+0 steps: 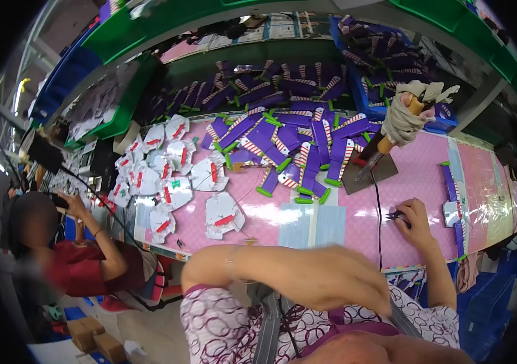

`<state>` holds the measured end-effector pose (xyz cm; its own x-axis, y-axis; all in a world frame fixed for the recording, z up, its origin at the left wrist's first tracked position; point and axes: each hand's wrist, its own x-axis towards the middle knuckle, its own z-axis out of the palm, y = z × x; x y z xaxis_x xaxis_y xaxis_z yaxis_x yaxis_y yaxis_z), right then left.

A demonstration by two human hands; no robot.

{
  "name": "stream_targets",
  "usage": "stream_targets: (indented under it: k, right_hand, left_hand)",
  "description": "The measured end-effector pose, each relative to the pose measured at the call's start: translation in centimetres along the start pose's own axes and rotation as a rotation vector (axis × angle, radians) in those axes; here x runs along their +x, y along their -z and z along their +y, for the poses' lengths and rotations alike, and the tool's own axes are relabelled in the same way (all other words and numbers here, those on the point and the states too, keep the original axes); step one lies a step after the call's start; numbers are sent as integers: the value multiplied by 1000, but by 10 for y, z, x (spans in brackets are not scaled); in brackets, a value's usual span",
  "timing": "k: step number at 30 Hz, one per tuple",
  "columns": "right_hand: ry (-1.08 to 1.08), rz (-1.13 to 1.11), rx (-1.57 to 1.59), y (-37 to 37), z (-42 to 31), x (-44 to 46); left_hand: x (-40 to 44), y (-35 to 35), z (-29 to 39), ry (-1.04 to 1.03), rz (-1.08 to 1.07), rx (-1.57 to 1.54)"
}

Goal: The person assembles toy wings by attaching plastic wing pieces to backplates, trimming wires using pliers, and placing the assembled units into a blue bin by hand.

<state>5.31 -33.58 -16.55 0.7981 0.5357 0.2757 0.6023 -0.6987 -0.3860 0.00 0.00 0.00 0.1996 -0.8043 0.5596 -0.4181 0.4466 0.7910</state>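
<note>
My right hand [415,223] rests low over the right of the pink tabletop [258,212]. Its fingers are closed around small dark-handled nippers [397,216], whose pointed tips face left. In front of my chest, my left hand [346,280] crosses toward the right, blurred, with its fingers pointing down and partly hidden. Beyond my hands lies a pile of purple plastic parts [313,159] with striped edges and green ends. White plastic shells [221,213] with red pieces are spread to the left. At the right edge lies a purple-and-white assembly [452,212].
A soldering iron [369,170] stands in a cloth-wrapped holder [405,118] on a dark base, its cable [378,230] running toward me. Green bins [119,118] and a blue bin [364,91] line the back. Another person [82,261] sits at left.
</note>
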Motion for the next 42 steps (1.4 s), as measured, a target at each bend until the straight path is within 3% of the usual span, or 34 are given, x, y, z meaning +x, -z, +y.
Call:
stream_targets:
  k: [1, 3, 7, 9, 10, 11, 13, 14, 15, 17, 18, 20, 21, 22, 23, 25, 29, 30, 31, 33, 35, 37, 42]
  right_hand:
    - [36, -12, 10, 0, -12, 5]
    - [63, -95, 5, 31, -2, 18]
    - [268, -85, -66, 50, -3, 67]
    - [353, -143, -154, 79, -4, 94]
    - [403, -170, -216, 92, -3, 105]
    - [471, -171, -331, 105, -2, 118]
    - [472, -262, -414, 130, -2, 142]
    - [509, -255, -451, 140, -5, 154]
    - [552, -238, -491, 144, -9, 168]
    - [528, -177, -546, 143, -11, 189]
    - [514, -138, -577, 140, -12, 199]
    - [470, -184, -212, 126, -8, 233]
    - [613, -151, -303, 111, 11, 252]
    - [762, -116, -397, 88, 31, 271]
    - [735, 21, -397, 60, 40, 287]
    - [572, 55, -293, 19, 40, 316]
    - [427, -70, -505, -44, 41, 371]
    - [261, -183, -567, -59, 42, 383]
    - [266, -184, -578, -65, 50, 391]
    - [195, -285, -797, -73, 63, 405]
    - [198, -319, -781, -72, 75, 412]
    - [172, -270, -753, -83, 95, 427]
    - [14, -274, -689, -105, 105, 442]
  left_hand:
    - [-7, 12, 19, 97, 79, 194]
    - [9, 31, 28, -33, 245, 335]
    - [23, 48, 51, -6, 215, 160]
    - [40, 68, 64, 829, -21, -591]
    - [25, 53, 56, 286, 240, 151]
    - [24, 37, 53, 292, 235, 136]
    - [29, 17, 43, 273, 610, 281]
    - [7, 63, 45, 26, 284, 483]
    - [-3, 68, 41, 18, 273, 494]
    - [-22, 80, 20, 375, 221, 328]
    - [-32, 92, 7, 475, 194, 435]
    - [-64, 131, -28, 667, 150, 597]
    - [-65, 158, -34, 937, 137, 629]
    - [-71, 184, -50, 940, 185, 757]
    - [-87, 216, -81, 780, 312, 839]
    - [-82, 264, -121, 780, 510, 944]
    - [-94, 327, -228, 726, 526, 1244]
    - [-92, 329, -247, 812, 603, 1236]
    - [-92, 332, -259, 904, 679, 1221]
    - [-104, 334, -268, 960, 693, 1239]
    - [-118, 336, -268, 1031, 693, 1260]
    - [-125, 337, -257, 1030, 533, 1300]
    - [-121, 352, -225, 1194, 493, 1334]
